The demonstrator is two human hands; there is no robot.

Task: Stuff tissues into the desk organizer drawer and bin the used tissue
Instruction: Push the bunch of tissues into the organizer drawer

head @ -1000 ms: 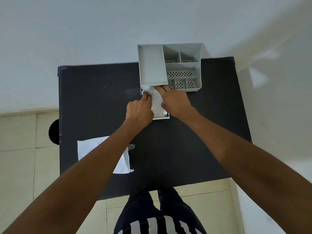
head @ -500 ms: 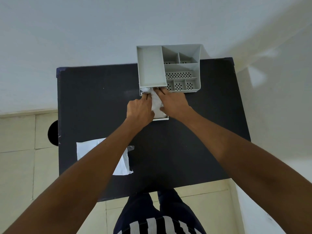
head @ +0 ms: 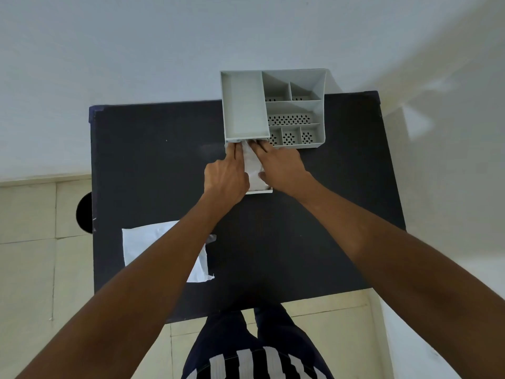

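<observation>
A grey desk organizer (head: 244, 105) with several compartments stands at the far edge of a black table (head: 153, 165). Its drawer (head: 263, 190) is pulled out toward me at the lower left. A white tissue (head: 252, 166) lies bunched in the drawer. My left hand (head: 226, 175) and my right hand (head: 281, 165) press on the tissue from either side, fingertips reaching under the organizer's front edge. Most of the drawer is hidden under my hands.
A flat white tissue sheet (head: 144, 242) lies on the near left of the table, partly under my left forearm. A dark round object (head: 83, 212) shows on the floor past the table's left edge. White walls stand behind and to the right.
Both hands have slid a little farther toward the organizer, pushing the tissue deeper into the drawer's inner end. Less tissue shows between them.
</observation>
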